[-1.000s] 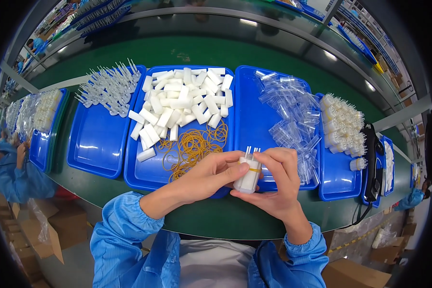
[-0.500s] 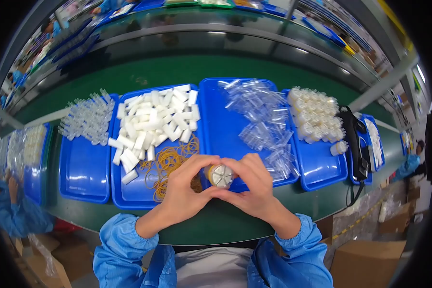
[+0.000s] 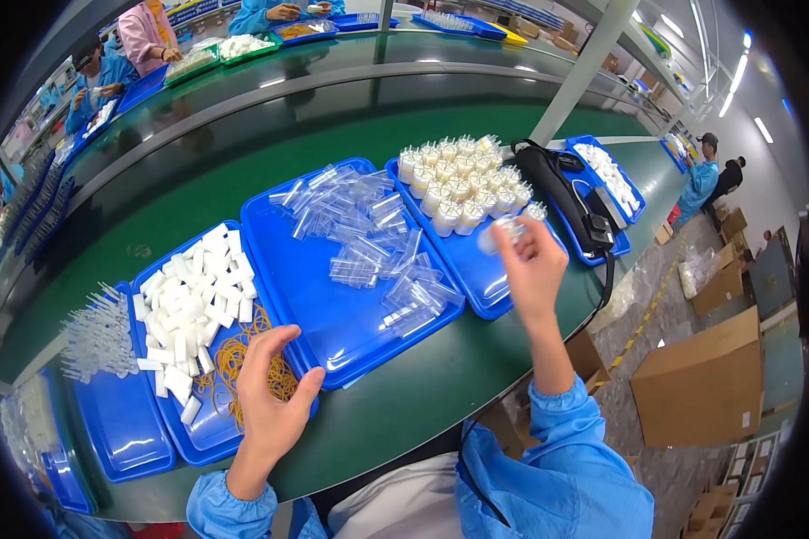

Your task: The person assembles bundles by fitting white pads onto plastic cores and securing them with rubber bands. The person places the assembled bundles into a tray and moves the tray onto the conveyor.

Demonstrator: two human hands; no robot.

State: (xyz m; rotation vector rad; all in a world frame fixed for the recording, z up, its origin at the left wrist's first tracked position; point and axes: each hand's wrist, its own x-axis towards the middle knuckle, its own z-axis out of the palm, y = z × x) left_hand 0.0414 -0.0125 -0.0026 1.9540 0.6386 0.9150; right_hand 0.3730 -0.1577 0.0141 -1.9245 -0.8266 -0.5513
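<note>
My right hand (image 3: 537,274) pinches a small round bundle of clear tubes with white pieces (image 3: 505,234), blurred by motion, over the right blue tray (image 3: 487,289). Just beyond it, similar bundles (image 3: 458,187) stand upright in close rows, with one more bundle (image 3: 535,210) beside them. With fingers curved and apart, my left hand (image 3: 274,391) holds nothing. It hovers at the near edge of a blue tray (image 3: 214,440) with tan rubber bands (image 3: 234,359) and white cylindrical pieces (image 3: 189,305). Loose clear plastic tubes (image 3: 368,229) lie in the middle tray (image 3: 355,355).
On the left, thin clear tubes (image 3: 103,337) are heaped over a blue tray (image 3: 121,431). A black strap-like device (image 3: 562,202) with a cable lies right of the bundles. Beyond it is a tray of white pieces (image 3: 607,175). A grey post (image 3: 584,72) rises behind.
Both hands were together around the bundle; now they are apart. My right hand has carried it right and away, and my left has let go. The view has swung right.
</note>
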